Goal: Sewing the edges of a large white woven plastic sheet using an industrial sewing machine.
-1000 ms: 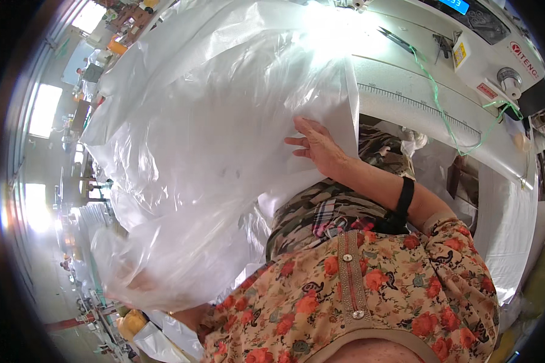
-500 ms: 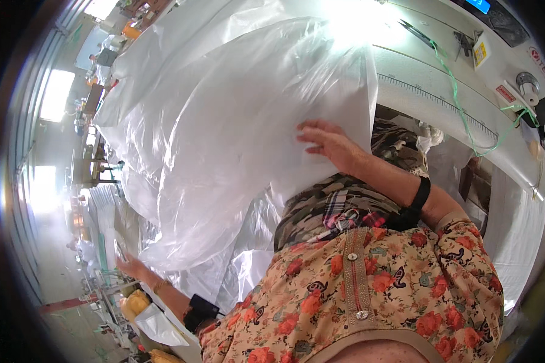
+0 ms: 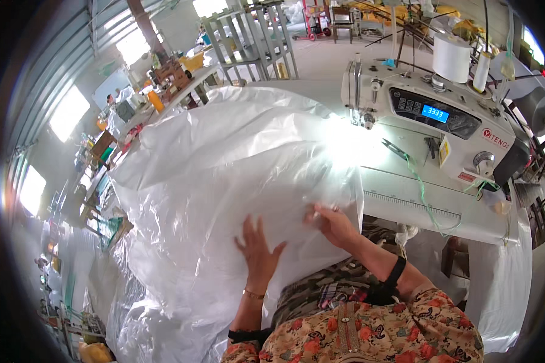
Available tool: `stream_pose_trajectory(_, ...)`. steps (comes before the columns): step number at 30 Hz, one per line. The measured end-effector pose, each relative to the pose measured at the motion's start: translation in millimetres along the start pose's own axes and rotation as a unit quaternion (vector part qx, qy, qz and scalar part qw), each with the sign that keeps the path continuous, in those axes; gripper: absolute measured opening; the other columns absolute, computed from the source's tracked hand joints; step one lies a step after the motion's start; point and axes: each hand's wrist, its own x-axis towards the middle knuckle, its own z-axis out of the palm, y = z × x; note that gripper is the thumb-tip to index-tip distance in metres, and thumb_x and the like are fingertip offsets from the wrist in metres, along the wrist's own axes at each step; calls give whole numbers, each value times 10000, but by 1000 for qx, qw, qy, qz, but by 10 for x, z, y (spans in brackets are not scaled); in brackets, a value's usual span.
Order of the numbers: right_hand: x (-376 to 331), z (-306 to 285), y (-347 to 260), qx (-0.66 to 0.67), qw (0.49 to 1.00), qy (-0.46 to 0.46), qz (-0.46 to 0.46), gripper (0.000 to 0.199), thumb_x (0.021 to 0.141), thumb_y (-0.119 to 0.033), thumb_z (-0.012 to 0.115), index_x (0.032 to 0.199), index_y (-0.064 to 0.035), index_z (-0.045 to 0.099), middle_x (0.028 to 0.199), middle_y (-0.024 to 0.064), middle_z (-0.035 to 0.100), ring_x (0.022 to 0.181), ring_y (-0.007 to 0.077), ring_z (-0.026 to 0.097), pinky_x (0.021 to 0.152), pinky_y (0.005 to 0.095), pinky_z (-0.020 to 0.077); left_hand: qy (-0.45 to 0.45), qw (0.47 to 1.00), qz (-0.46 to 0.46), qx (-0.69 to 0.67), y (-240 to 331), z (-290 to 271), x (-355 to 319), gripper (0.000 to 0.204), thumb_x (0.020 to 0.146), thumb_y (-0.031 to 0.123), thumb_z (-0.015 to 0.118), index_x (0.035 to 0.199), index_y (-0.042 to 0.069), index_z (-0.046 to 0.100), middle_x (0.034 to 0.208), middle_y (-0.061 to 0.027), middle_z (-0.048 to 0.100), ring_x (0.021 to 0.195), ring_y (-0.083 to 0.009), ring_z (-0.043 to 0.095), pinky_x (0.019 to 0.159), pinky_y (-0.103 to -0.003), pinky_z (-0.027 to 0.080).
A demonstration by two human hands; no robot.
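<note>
A large sheet of thin white translucent plastic (image 3: pixel 206 175) is spread over the sewing machine's table and hangs down across my lap. My left hand (image 3: pixel 259 251) lies over the sheet with its fingers spread and holds nothing. Close by on the right, my right hand (image 3: pixel 336 227) is at the sheet near its right edge. Its fingers are bent and their tips blurred, so whether they pinch the plastic does not show. The sewing machine (image 3: pixel 430 112) stands beyond and to the right, its bright lamp shining on the far right part of the sheet.
Dark snips (image 3: pixel 395 148) with a green cord (image 3: pixel 422 199) lie on the machine table, above a printed ruler strip (image 3: pixel 406 204). A white thread cone (image 3: pixel 451 57) stands behind the machine. A grey slatted rack (image 3: pixel 248 42) is at the back, and a cluttered bench (image 3: pixel 175 88) stands at the left.
My left hand has come in from the far left onto the middle of the sheet. My right hand stays near the sheet's right edge. The view has tilted up, bringing in the whole machine.
</note>
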Motion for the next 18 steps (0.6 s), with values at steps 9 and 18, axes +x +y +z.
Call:
stream_pose_trajectory(9, -502, 613, 168, -155, 847, -454, 230, 495, 957, -394, 563, 1237, 14, 587, 1104, 89, 668, 1127, 182, 579, 998, 334, 435, 72, 932, -29, 355, -2208, -123, 159, 186, 915, 180, 504, 1057, 144, 618, 1181, -59, 597, 1213, -222, 500, 1092, -660, 143)
stream_pose_trajectory(18, -576, -36, 163, 35, 985, -92, 141, 540, 979, -287, 532, 1438, -54, 368, 1375, 124, 504, 1241, 253, 513, 1046, 442, 407, -86, 952, -2, 294, -2193, -1143, 601, 139, 893, 187, 584, 845, 79, 657, 860, -138, 667, 839, -358, 623, 764, -457, 487)
